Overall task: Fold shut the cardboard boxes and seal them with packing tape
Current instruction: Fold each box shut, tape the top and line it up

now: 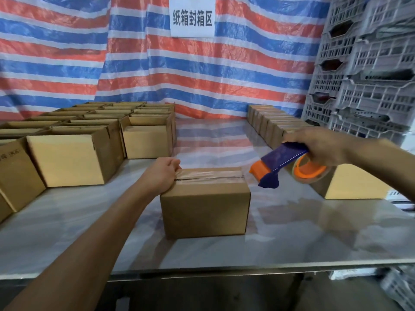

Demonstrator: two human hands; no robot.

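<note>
A small cardboard box stands in the middle of the steel table, its top flaps folded shut with clear tape along the seam. My left hand rests with curled fingers on the box's top left edge, pressing the tape end. My right hand holds a blue and orange tape dispenser in the air just right of the box, clear of its top. The dispenser carries a roll of clear tape.
Several unsealed cardboard boxes with raised flaps fill the table's left side. A row of taped boxes runs along the right, one under the dispenser. Grey plastic crates are stacked at the right. A striped tarp hangs behind.
</note>
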